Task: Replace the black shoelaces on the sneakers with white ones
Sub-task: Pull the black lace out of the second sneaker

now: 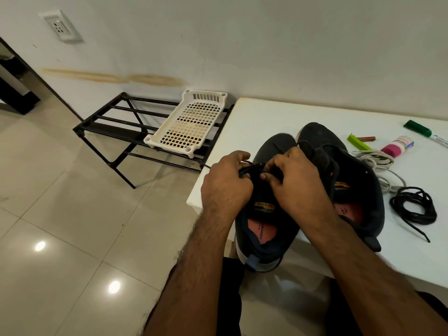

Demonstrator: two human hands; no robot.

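Observation:
Two dark sneakers stand side by side on the white table (pixel 254 117), heels toward me. The left sneaker (pixel 264 229) hangs partly over the table's front edge. My left hand (pixel 225 183) grips a black shoelace (pixel 252 169) at this shoe's eyelets. My right hand (pixel 293 180) pinches the same lace over the tongue. The right sneaker (pixel 356 190) has no lace in its visible eyelets. A loose black lace (pixel 414 207) lies coiled to its right. White laces (pixel 378 161) lie bundled behind it.
On the table's right part lie a green marker (pixel 421 130), a pink-capped small bottle (pixel 397 146), a green clip (pixel 356 141) and a brown stick (pixel 366 138). A black rack (pixel 116 127) with a white plastic basket (pixel 191 122) stands left of the table on the tiled floor.

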